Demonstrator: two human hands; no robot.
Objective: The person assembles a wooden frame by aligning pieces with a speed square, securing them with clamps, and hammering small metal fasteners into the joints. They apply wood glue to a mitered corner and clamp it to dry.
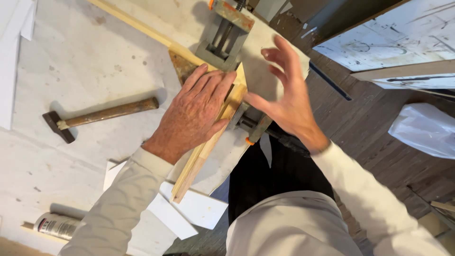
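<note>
Left hand [196,111]: laid flat, palm down, fingers together and pointing toward 1 o'clock, pressing on a pale wooden strip [204,151]; the grip is open, nothing enclosed. Right hand [284,95]: raised on edge just at 3 o'clock of the left, fingers spread and slightly blurred, its grip wide and holding nothing.

The wooden strip runs from 7 o'clock to 1 o'clock under the left palm and meets a second strip [137,23] at a corner, held in a grey corner clamp [227,33] with rusty jaws at 12 o'clock. Two strips, one clamp.

One hammer [99,116] with a wooden handle lies on the white surface [71,61] at 9 o'clock of the left hand, well apart. One cylindrical tube [57,225] with a white label lies at 7 o'clock, near the frame edge. White card sheets [199,211] lie beneath the strip's lower end. A crumpled white plastic bag [424,130] rests on the wooden floor at 3 o'clock.
</note>
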